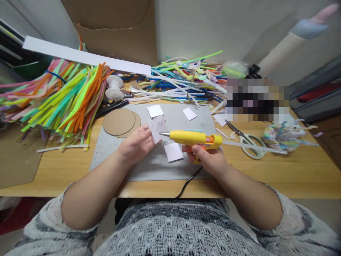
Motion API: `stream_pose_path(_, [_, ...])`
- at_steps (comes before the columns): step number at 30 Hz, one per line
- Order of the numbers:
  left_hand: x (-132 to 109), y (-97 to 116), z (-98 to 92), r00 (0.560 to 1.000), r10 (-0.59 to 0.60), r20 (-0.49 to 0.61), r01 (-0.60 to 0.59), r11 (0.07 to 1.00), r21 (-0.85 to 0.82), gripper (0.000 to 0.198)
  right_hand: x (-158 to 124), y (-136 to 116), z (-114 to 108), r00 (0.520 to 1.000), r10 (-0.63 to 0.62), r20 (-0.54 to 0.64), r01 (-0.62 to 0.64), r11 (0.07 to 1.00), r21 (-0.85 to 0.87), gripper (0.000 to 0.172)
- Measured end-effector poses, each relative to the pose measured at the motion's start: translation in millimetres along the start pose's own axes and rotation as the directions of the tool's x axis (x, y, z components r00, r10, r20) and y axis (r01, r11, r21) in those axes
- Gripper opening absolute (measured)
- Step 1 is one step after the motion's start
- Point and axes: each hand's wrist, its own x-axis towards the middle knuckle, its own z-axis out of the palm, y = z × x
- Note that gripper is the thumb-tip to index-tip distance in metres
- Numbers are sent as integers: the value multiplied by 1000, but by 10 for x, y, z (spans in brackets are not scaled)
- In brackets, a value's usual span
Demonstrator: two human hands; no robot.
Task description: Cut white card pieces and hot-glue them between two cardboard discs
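Observation:
My left hand (135, 144) is closed on a small white paper piece (157, 128), held just above the grey mat (149, 167). My right hand (206, 156) grips a yellow glue gun (194, 138) with a glue stick sticking out behind it. The gun's metal nozzle points left and its tip meets the paper piece. A black cord runs from the gun over the table's front edge. Three more white paper squares (173, 152) lie on the mat.
Two brown cardboard discs (119, 122) lie at the mat's left. Heaps of coloured pipe cleaners (61, 96) fill the left and back. Scissors (247, 140) and a pastel bundle (282, 137) lie right. A white spool (114, 88) stands behind.

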Motion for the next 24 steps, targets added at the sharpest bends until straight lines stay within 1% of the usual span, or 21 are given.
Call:
stream_pose_path(3, [-5,-1,26,1000,-9,15,9,1000,12,36,10,3,7,999,42,20,-43,999,23,45])
stream_pose_path(6, [-7,-5,25,999,-21,25,21,999,27,37,12,-3,15,997,78,22,-78,997,0,46])
stream_pose_path(9, [-7,-3,17,1000,-19,19,18,999,36,38,11,-2,16,997,69,18,-68,997,-20,43])
stream_pose_path(13, [-12,17,20,1000,-5,17,5,1000,30,38,28,-5,11,999,2,-43,-2,1000,-6,42])
stream_pose_path(15, [-17,26,24,1000,-2,19,1,1000,29,35,43,-19,14,996,-2,-91,3,1000,6,43])
stream_pose_path(20, [-26,26,23,1000,-5,15,4,999,41,33,65,-53,27,988,24,-155,-24,1000,0,45])
stream_pose_path(24, [-28,35,11,1000,10,-5,-9,999,48,35,58,-48,14,984,63,-166,-74,995,-62,43])
